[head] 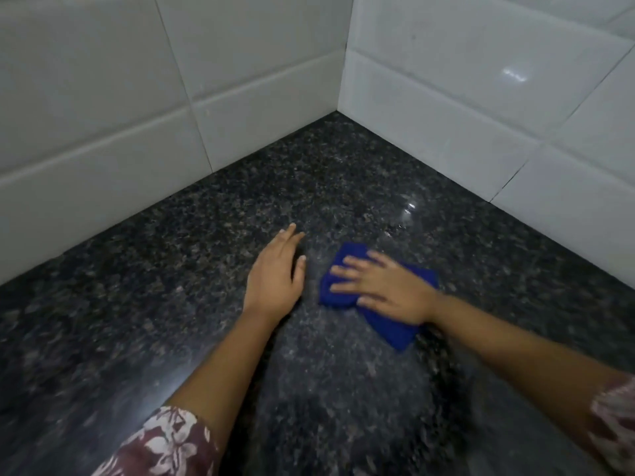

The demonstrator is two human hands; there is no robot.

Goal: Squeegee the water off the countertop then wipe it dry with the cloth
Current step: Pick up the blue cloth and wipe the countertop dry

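Observation:
A folded blue cloth lies on the dark speckled granite countertop, a little right of the middle. My right hand presses flat on top of the cloth with fingers spread, pointing left. My left hand rests palm down on the bare stone just left of the cloth, holding nothing, fingers pointing toward the corner. A dull, smeared streak runs from the cloth toward me. A small wet glint shows beyond the cloth. No squeegee is in view.
White tiled walls meet in a corner at the back and bound the countertop on the left and right. Floral sleeves cover both upper forearms at the bottom edge.

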